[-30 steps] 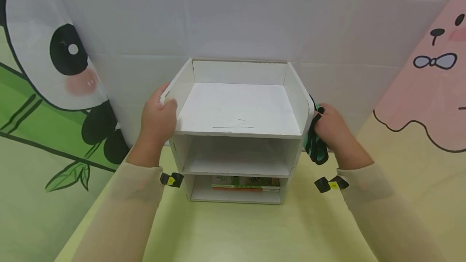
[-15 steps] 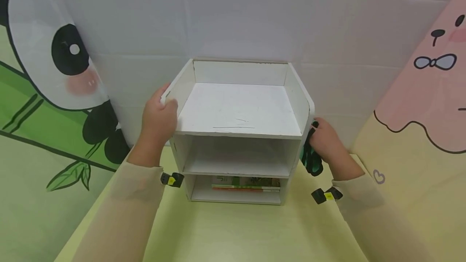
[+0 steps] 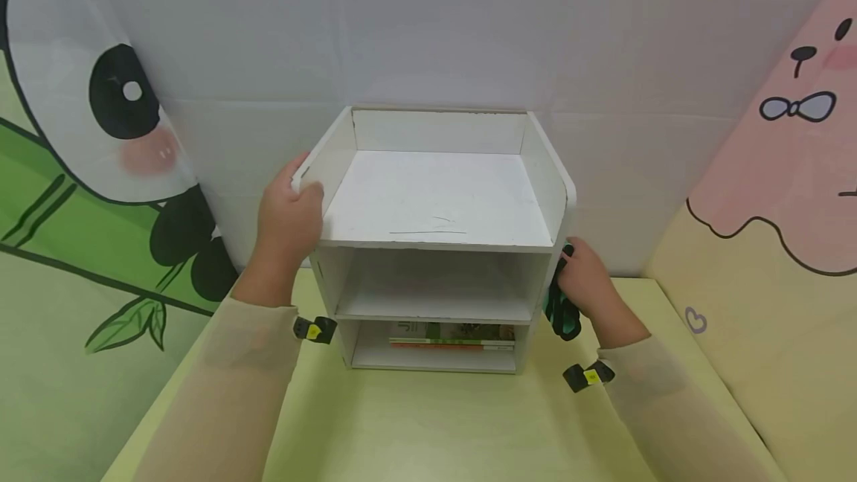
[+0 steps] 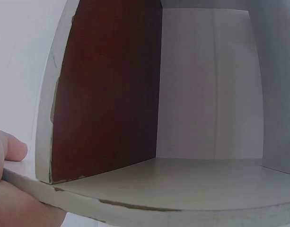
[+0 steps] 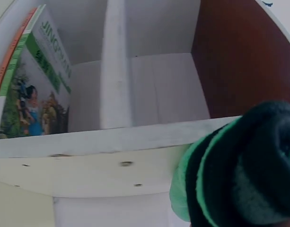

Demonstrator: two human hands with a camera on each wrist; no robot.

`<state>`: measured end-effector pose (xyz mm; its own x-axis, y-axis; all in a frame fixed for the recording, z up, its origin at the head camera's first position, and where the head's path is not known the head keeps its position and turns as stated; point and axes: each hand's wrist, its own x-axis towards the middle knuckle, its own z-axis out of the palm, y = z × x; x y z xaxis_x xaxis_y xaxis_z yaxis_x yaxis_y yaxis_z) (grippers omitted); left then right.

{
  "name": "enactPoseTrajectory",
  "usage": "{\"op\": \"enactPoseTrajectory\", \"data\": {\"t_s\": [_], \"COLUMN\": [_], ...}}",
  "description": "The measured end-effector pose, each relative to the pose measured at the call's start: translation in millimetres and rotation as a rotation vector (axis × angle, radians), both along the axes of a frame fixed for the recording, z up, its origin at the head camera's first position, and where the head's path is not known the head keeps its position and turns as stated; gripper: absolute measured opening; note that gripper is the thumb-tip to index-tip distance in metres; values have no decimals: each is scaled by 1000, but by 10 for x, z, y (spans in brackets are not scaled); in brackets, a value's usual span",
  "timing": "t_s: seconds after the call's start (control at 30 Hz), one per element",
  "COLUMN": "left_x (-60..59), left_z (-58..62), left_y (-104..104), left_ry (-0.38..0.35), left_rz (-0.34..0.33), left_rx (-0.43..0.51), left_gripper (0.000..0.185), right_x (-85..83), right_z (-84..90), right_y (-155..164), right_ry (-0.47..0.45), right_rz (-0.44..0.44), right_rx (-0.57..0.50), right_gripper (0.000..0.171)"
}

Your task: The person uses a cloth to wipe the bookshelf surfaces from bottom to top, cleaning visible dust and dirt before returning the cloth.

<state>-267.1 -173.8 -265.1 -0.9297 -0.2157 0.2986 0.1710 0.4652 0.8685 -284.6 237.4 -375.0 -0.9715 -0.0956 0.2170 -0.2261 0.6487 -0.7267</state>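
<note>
A white three-tier shelf unit [image 3: 435,240] stands on the pale yellow table [image 3: 428,422] against the wall. My left hand [image 3: 289,222] grips the front edge of its left side panel [image 4: 45,142], thumb inside the top tray. My right hand [image 3: 589,285] holds a green and black cloth [image 3: 559,311] bunched against the outside of the shelf's right side panel, level with the middle tier; the cloth [image 5: 239,170] fills the lower right of the right wrist view. A green book [image 3: 454,336] lies flat in the bottom tier and shows as the book [image 5: 38,90] in that view.
A white sheet backdrop [image 3: 442,28] hangs right behind the shelf. A panda print [image 3: 107,117] covers the left wall, a pink cartoon print [image 3: 797,140] the right. The table front stretches bare between my sleeves. The top and middle tiers hold nothing.
My right hand has slid the cloth down the shelf's right side, from the top rim to the middle tier. The left hand and the shelf have stayed put.
</note>
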Motion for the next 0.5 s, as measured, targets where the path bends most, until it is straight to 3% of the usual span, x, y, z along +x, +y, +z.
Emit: {"op": "enactPoseTrajectory", "data": {"t_s": [0.13, 0.5], "left_x": [2, -3], "left_z": [-3, -3], "left_y": [0, 6], "left_ry": [-6, 0], "left_rz": [0, -10], "left_rx": [-1, 0], "left_gripper": [58, 58], "right_x": [113, 92], "right_z": [8, -500], "right_y": [-99, -148], "right_ry": [-40, -202], "right_rz": [-29, -81], "right_rx": [34, -100], "right_gripper": [37, 45]}}
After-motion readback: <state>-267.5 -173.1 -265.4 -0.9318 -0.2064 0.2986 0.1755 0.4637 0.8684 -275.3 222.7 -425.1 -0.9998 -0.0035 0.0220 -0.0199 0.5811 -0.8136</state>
